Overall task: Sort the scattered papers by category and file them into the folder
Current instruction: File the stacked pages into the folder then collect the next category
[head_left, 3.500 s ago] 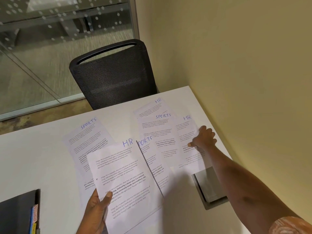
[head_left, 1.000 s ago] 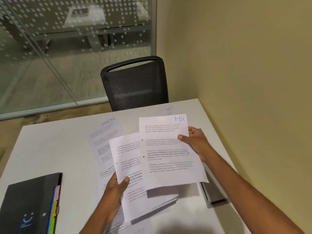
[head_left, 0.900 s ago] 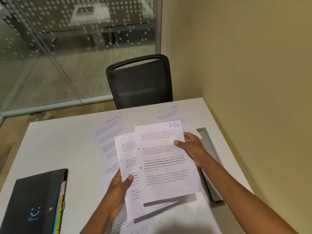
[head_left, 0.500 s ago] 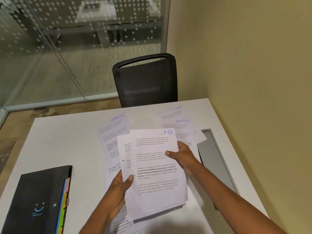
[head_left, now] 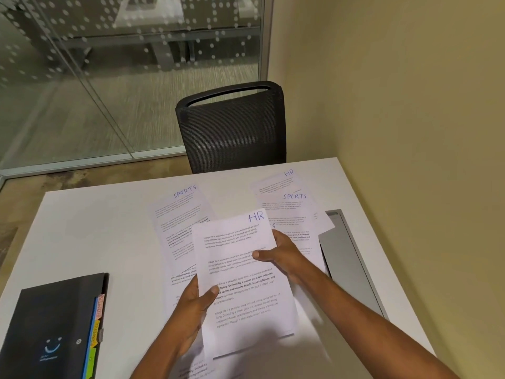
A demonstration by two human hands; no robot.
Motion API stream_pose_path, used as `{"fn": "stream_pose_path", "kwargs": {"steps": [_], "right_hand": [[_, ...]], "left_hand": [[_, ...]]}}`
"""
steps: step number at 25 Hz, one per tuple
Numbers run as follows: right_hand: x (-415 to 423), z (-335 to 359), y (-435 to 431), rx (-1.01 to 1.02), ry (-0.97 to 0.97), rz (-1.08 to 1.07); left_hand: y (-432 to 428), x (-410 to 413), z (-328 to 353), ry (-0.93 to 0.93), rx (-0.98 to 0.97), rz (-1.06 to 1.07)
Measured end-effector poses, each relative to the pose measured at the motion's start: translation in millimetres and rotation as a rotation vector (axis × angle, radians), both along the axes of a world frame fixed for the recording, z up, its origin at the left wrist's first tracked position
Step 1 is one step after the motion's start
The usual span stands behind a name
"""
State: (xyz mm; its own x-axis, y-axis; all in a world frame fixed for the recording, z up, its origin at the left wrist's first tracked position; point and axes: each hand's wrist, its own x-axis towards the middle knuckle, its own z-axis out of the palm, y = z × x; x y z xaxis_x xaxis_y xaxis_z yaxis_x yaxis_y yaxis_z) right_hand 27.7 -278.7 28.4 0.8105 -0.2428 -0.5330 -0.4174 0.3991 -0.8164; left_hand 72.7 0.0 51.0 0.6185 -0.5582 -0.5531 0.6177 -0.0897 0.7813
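The left hand (head_left: pixel 191 305) and right hand (head_left: pixel 281 253) grip the HR sheets (head_left: pixel 246 283) mid-frame, partly hiding sports pages (head_left: pixel 180 212) on the desk (head_left: pixel 95 228). A folder (head_left: pixel 49 324) lies lower left, and a chair (head_left: pixel 232 127) stands behind.

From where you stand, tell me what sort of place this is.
Probably a small office meeting room: a white desk with a built-in cable hatch, a black mesh office chair and a dotted glass partition. The HR sheets being held suit office work.
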Motion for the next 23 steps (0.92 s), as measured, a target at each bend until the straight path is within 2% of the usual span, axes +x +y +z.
{"fn": "stream_pose_path", "kwargs": {"steps": [3,5,10,14,16,20,23], "right_hand": [[7.1,1.5,-16.5,-0.037,0.035,-0.041],[14.5,-0.2,-39.0,-0.149,0.097,-0.073],[34.5,-15.8,-115.0,-0.325,0.239,-0.3],[58.9,-32.6,-181.4,-0.818,0.46,-0.16],[73.8,-45.0,-207.7,-0.966,0.555,-0.115],[109.4,-55.8,-227.5,-1.034,0.667,-0.053],[144.9,-61.6,-228.3,-1.062,0.645,-0.039]], "left_hand": [[-9.0,4.6,-7.4,0.009,0.003,0.044],[-13.9,9.0,-14.4,0.027,0.0,0.071],[-22.7,20.0,-34.1,-0.002,0.04,0.107],[-28.3,31.3,-47.3,0.012,0.059,0.135],[-31.0,37.0,-56.0,0.029,0.064,0.162],[-31.7,49.8,-73.3,0.085,0.072,0.188],[-31.7,62.8,-86.5,0.118,0.095,0.207]]}}
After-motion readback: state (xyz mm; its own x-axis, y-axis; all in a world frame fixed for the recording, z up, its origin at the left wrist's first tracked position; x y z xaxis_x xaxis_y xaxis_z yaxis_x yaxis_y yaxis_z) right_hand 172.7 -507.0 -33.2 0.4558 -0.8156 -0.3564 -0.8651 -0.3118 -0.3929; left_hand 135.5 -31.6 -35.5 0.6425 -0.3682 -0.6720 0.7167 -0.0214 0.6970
